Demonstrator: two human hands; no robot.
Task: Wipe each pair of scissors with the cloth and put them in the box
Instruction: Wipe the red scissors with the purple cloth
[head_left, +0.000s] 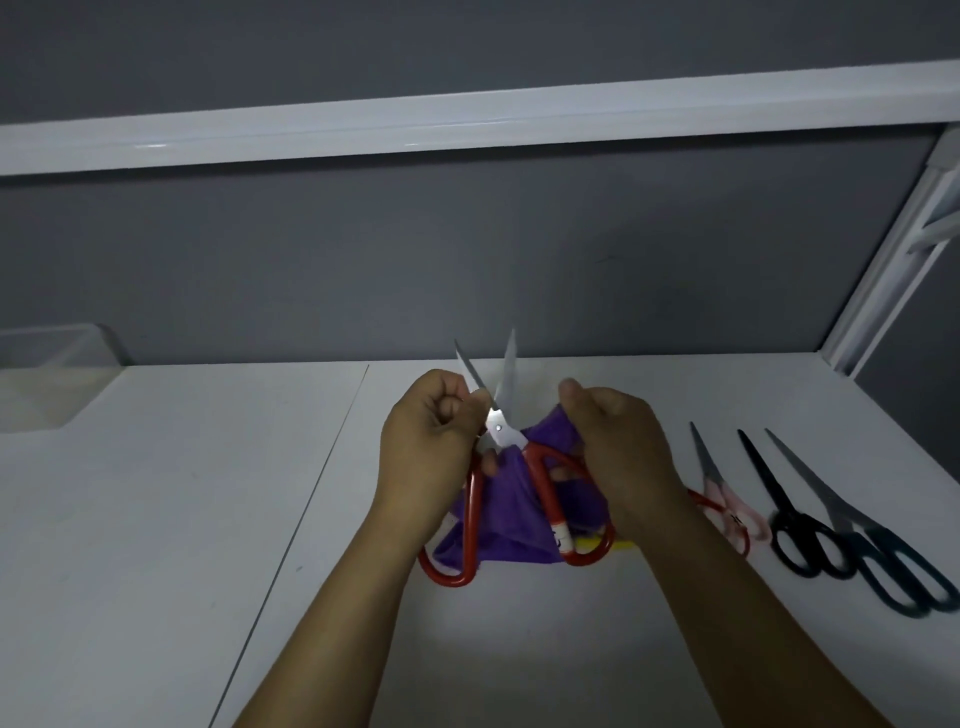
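Two hands hold a pair of red-handled scissors (501, 431) above a white counter (156, 493), blades spread in a V and pointing away from the person. The left hand (426, 441), fingers curled, pinches the left blade just above the pivot. The right hand (618, 441) grips a bunched purple cloth (506, 525), which drapes behind the red handle loops; one finger appears to pass through the right loop, though the cloth hides most of that grip. Three more pairs lie side by side on the counter to the right, blades pointing away: a pink-handled pair (719, 488) nearest the right wrist, a black-handled pair (779, 499) beside it, and a dark teal-handled pair (852, 519) farthest out. A clear plastic box (47, 379) stands at the far left edge, well apart from the hands.
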